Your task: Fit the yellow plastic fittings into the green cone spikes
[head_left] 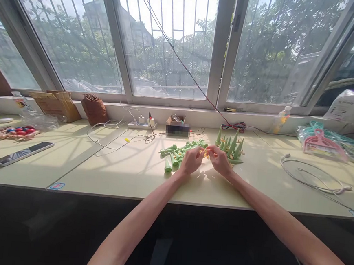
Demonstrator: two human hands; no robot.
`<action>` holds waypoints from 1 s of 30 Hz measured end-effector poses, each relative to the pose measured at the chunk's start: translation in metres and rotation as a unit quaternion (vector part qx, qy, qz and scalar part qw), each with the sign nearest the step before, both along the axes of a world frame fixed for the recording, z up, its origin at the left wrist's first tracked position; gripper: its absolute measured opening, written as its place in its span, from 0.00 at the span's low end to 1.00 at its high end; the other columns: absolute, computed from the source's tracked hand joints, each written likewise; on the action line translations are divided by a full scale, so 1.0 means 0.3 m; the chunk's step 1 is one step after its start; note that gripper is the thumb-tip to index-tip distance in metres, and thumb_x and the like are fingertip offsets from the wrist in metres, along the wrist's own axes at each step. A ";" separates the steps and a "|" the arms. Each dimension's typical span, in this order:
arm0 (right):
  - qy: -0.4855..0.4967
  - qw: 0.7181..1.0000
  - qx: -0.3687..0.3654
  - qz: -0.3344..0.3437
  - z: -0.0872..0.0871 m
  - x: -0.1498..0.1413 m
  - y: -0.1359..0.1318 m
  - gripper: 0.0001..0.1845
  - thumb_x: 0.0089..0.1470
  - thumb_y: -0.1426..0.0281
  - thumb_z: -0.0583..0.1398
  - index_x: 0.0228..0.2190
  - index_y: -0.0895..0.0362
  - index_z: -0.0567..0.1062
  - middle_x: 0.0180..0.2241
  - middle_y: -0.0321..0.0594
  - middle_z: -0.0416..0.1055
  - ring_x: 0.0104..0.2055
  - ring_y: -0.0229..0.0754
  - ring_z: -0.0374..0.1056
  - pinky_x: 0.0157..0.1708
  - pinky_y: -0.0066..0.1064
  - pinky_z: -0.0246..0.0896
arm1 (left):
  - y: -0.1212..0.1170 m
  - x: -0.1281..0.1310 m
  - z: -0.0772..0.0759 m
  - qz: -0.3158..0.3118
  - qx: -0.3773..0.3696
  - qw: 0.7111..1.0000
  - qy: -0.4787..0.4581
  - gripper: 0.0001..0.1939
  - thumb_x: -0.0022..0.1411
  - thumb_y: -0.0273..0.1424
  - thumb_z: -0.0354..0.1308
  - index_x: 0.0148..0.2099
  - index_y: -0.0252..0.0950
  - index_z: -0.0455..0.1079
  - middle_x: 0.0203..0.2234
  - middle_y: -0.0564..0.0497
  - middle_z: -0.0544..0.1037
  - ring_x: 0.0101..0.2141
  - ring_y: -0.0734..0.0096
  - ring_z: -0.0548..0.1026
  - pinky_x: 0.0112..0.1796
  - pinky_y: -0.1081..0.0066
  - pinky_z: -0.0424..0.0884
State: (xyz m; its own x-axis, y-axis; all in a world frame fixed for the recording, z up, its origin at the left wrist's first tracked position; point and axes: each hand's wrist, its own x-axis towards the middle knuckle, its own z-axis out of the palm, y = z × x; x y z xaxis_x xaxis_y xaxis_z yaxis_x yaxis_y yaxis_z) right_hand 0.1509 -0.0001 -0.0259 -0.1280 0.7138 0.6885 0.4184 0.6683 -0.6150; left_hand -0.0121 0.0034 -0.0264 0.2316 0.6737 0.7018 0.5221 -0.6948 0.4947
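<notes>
My left hand [192, 160] and my right hand [220, 160] meet just above the table, fingertips pinched close together. What they pinch is too small to make out; bits of orange-yellow show at the fingertips and behind them. Beside and behind my left hand lies a loose pile of pale green cone-shaped pieces [174, 161], mostly on their sides. Past my right hand stands a cluster of green pointed cones [233, 143], upright, with small yellow-orange pieces around their lower parts. One more green cone [236, 161] lies flat by that cluster.
A power strip [141, 124] and a small open box [178, 120] sit behind the pile. Cables [311, 180] loop at right, near a pink dustpan-like item [319, 141]. A phone [22, 154] lies at left; a brown bag [93, 109] stands by the sill.
</notes>
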 end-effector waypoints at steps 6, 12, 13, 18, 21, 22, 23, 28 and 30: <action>-0.003 1.000 -0.007 0.003 -0.001 -0.001 -0.002 0.10 0.61 0.65 0.54 0.36 0.56 0.73 0.31 0.43 0.77 0.32 0.45 0.74 0.32 0.34 0.67 | 0.001 0.000 -0.001 -0.002 -0.008 1.000 0.005 0.08 0.67 0.32 0.53 0.37 0.35 0.72 0.19 0.57 0.68 0.20 0.76 0.63 0.26 0.75 0.60; 0.012 1.000 -0.019 0.014 -0.003 -0.003 -0.002 0.10 0.61 0.64 0.54 0.34 0.56 0.72 0.29 0.42 0.76 0.32 0.45 0.74 0.31 0.33 0.67 | -0.001 -0.001 -0.001 -0.005 -0.019 1.000 0.010 0.10 0.68 0.31 0.51 0.35 0.36 0.70 0.19 0.57 0.68 0.20 0.76 0.62 0.26 0.75 0.59; 0.016 1.000 -0.020 0.015 -0.003 -0.003 -0.002 0.10 0.61 0.64 0.54 0.34 0.56 0.72 0.29 0.41 0.76 0.32 0.45 0.74 0.31 0.33 0.67 | -0.002 -0.002 0.001 -0.004 -0.021 1.000 0.011 0.10 0.68 0.31 0.51 0.35 0.36 0.70 0.19 0.57 0.68 0.20 0.75 0.62 0.26 0.75 0.59; 0.023 0.999 -0.020 0.014 -0.003 -0.001 -0.001 0.11 0.61 0.63 0.55 0.33 0.56 0.72 0.29 0.41 0.75 0.31 0.44 0.73 0.29 0.33 0.67 | -0.009 -0.001 0.006 -0.005 -0.029 0.999 0.016 0.11 0.68 0.32 0.50 0.34 0.36 0.70 0.18 0.57 0.68 0.20 0.75 0.62 0.26 0.74 0.58; 0.027 0.999 -0.027 0.015 -0.004 0.000 -0.001 0.12 0.61 0.62 0.55 0.33 0.56 0.72 0.28 0.41 0.75 0.30 0.44 0.73 0.29 0.33 0.68 | -0.011 -0.001 0.007 -0.008 -0.034 0.999 0.017 0.12 0.69 0.32 0.48 0.34 0.36 0.69 0.19 0.56 0.69 0.21 0.75 0.63 0.26 0.74 0.58; 0.029 0.999 -0.030 0.018 -0.005 0.000 -0.001 0.12 0.61 0.61 0.55 0.33 0.56 0.72 0.29 0.41 0.75 0.31 0.44 0.74 0.29 0.33 0.68 | -0.011 -0.001 0.008 -0.008 -0.035 0.999 0.017 0.13 0.70 0.32 0.48 0.34 0.36 0.69 0.20 0.55 0.70 0.21 0.74 0.64 0.26 0.74 0.58; 0.030 0.999 -0.034 0.022 -0.005 0.000 -0.001 0.11 0.61 0.61 0.55 0.34 0.55 0.72 0.30 0.42 0.75 0.32 0.45 0.74 0.30 0.34 0.69 | -0.011 -0.001 0.008 -0.008 -0.036 0.999 0.016 0.13 0.70 0.32 0.48 0.34 0.36 0.69 0.20 0.55 0.70 0.21 0.74 0.64 0.26 0.74 0.59; 0.026 0.998 -0.040 0.030 -0.008 0.000 0.001 0.09 0.60 0.62 0.57 0.35 0.55 0.72 0.33 0.43 0.76 0.35 0.47 0.76 0.30 0.35 0.71 | -0.013 -0.001 0.010 -0.011 -0.040 0.999 0.014 0.13 0.70 0.32 0.47 0.34 0.36 0.68 0.22 0.54 0.72 0.22 0.74 0.66 0.27 0.74 0.60; 0.025 0.998 -0.043 0.029 -0.008 0.000 0.001 0.09 0.60 0.62 0.57 0.35 0.55 0.72 0.33 0.43 0.76 0.36 0.47 0.76 0.31 0.35 0.71 | -0.013 -0.002 0.010 -0.011 -0.041 0.999 0.015 0.13 0.71 0.33 0.46 0.34 0.36 0.67 0.21 0.54 0.71 0.22 0.74 0.66 0.26 0.74 0.60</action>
State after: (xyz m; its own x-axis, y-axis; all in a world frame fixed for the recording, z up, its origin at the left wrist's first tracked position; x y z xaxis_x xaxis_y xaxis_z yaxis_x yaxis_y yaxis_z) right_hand 0.1510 0.0003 -0.0282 -0.1367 0.7631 0.6317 0.3481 0.6340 -0.6905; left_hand -0.0126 -0.0006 -0.0234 0.2667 0.7237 0.6365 0.5219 -0.6637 0.5359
